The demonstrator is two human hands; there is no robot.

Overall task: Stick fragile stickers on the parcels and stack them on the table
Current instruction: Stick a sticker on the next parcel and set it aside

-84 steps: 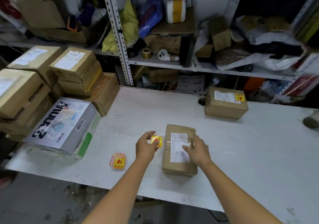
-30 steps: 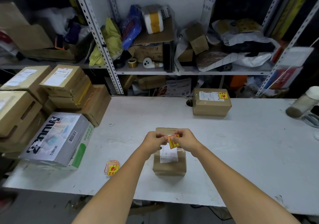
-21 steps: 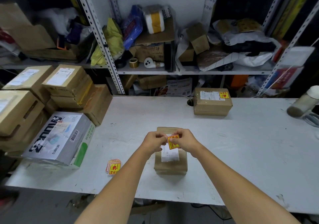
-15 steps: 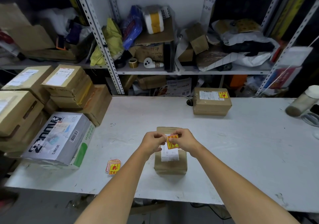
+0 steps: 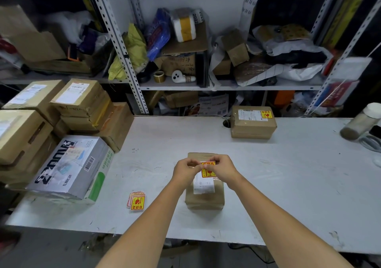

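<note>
Both hands meet over the middle of the table, forearms reaching in from the near edge: the left hand and the right hand each pinch the fragile sticker near its top edge between curled fingertips and thumb. The sticker hangs with its printed face toward the person, red on yellow with a glass symbol; its characters are too small to read. It sits just above the far half of the parcel, a brown carton lying flat on the table with its long axis running away from the person toward the shelves and a white shipping label on top. To the left, near the front edge, lies a small stack of stickers of the same kind. Farther back on the right stands a second parcel, already carrying a sticker at its label's corner. At the left edge a grey box shows big dark lettering I cannot read, a barcode and a green strip.
</note>
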